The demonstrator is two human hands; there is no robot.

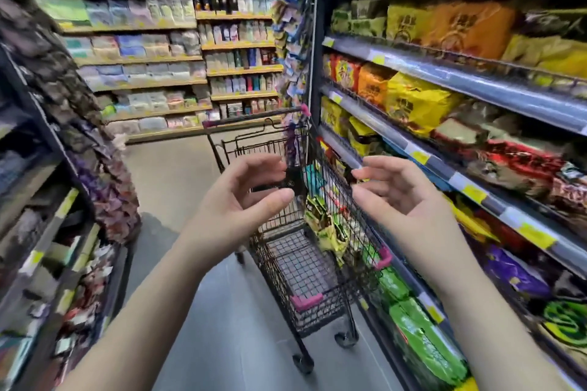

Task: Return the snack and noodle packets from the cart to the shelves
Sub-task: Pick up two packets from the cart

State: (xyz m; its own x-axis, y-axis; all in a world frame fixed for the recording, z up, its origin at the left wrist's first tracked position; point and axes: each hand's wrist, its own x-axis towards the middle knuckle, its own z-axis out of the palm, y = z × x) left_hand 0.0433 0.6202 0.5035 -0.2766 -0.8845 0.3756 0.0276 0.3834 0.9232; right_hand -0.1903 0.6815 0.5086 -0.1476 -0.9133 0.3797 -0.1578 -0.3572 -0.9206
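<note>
- Left hand (241, 197) and right hand (400, 197): each grip loosely spread, empty.
- Green-and-yellow foil packets (327, 228) lie in the black wire cart (306, 301) beside the grey metal shelves (476, 86); shelving them seemingly remains.

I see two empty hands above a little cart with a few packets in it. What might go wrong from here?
1. The shelves on the right look packed, so pushing a packet in may knock neighbours off.
2. The cart stands on wheels. Leaning in for the packets may roll it away, since neither the left hand nor the right hand holds it.
</note>
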